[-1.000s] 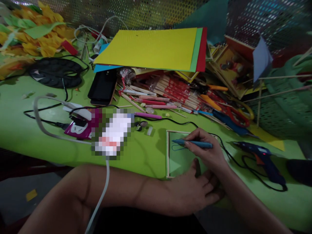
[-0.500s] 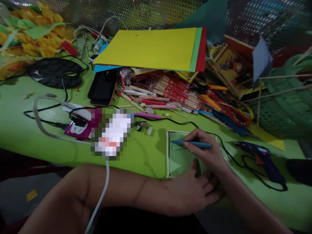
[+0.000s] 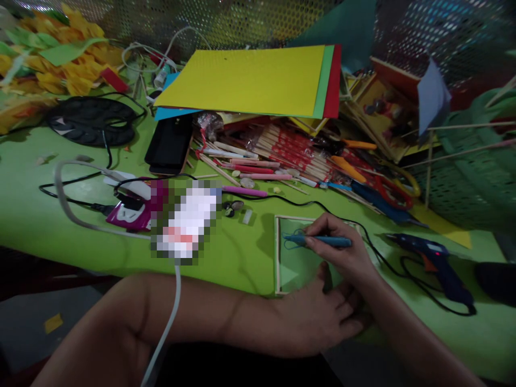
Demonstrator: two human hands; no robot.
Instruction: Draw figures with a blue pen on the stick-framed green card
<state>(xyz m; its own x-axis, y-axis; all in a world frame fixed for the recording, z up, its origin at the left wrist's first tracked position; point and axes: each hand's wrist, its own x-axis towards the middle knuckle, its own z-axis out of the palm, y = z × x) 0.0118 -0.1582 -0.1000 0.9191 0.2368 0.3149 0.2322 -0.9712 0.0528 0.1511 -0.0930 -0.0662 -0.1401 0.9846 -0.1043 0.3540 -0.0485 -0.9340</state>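
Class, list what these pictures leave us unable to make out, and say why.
All in the head view:
- Lit screen: contents masked by pixel blocks.
- Wood-edged frame: lower right hidden by the left hand and right hand.
- Blue pen: tip contact too small to judge.
- Dark object: cut off by the right edge.
- Small figures: dim, blurred.

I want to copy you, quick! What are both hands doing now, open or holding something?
Left hand: open, lying over the near edge of the frame.
Right hand: closed on the blue pen.
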